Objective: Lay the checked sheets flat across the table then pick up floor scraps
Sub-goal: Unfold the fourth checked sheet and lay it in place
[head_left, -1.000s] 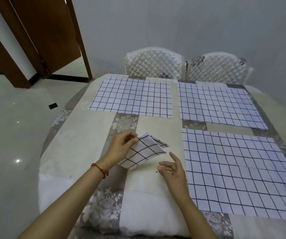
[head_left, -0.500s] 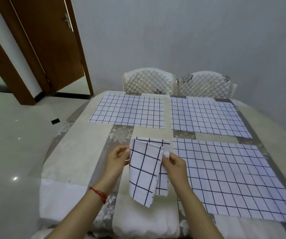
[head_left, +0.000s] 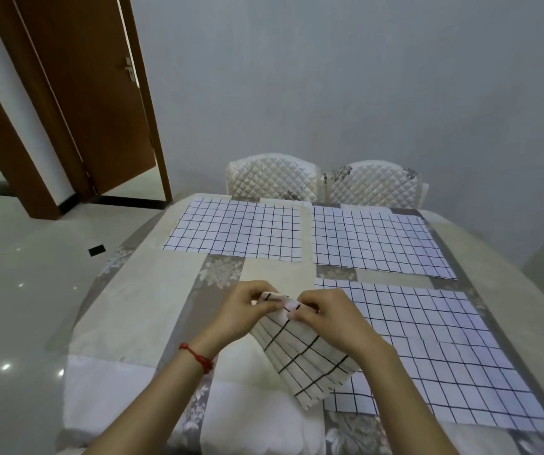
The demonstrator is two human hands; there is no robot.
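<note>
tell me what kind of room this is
Most likely a dining room in a home: a cloth-covered table with two quilted chairs pushed in at its far side, a glossy tiled floor, and a brown wooden door standing open.

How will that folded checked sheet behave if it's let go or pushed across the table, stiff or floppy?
Probably floppy: the folded checked sheet hangs in soft layers below where the left hand and right hand pinch its top edge. Likely light, since fingertip pinches carry it. Pushed, it would probably bunch rather than slide, as the tablecloth is fabric too.
</note>
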